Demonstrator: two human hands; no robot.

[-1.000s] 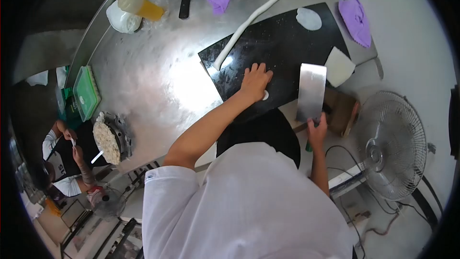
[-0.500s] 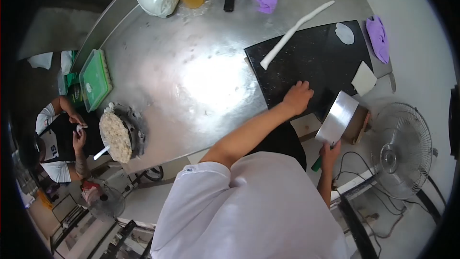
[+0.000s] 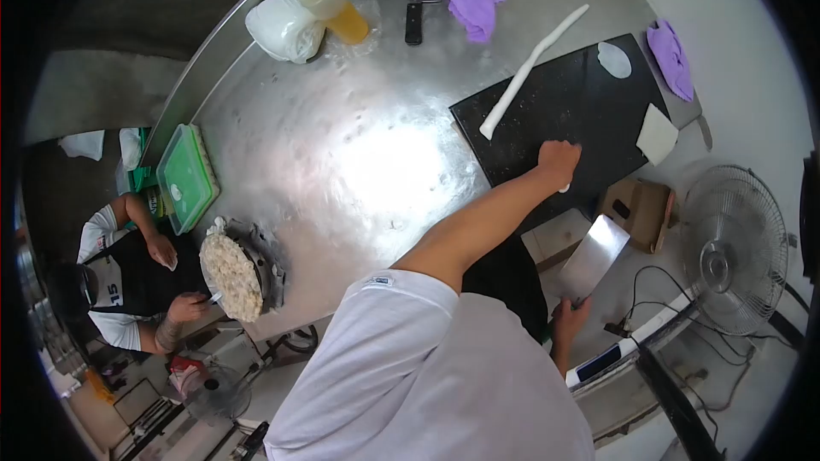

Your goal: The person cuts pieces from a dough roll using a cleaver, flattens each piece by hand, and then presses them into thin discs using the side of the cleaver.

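My left hand (image 3: 559, 164) is closed in a fist, pressed down on the black board (image 3: 589, 98). A small white piece of dough (image 3: 565, 189) shows at its lower edge, mostly hidden by the hand. My right hand (image 3: 571, 320), low beside my body, grips a cleaver (image 3: 595, 256) with its broad blade pointing up, off the table's edge. A long dough rope (image 3: 534, 68) lies across the board's far left edge, one end on the metal table. A flat round of dough (image 3: 614, 60) rests at the board's far corner, and a white scraper-like square (image 3: 657, 135) on its right edge.
Purple cloths (image 3: 470, 0) lie at the back. An oil bottle (image 3: 346, 21), a white bag (image 3: 286, 26) and a black object (image 3: 413, 24) stand nearby. At left are a green-lidded box (image 3: 184, 179), a bowl of filling (image 3: 232, 277) and another person (image 3: 137, 282). A fan (image 3: 717, 252) stands right.
My left hand has gone from spread fingers to a fist on the board. The cleaver has dropped slightly. The other person's hands have parted, one now at the utensil in the bowl.
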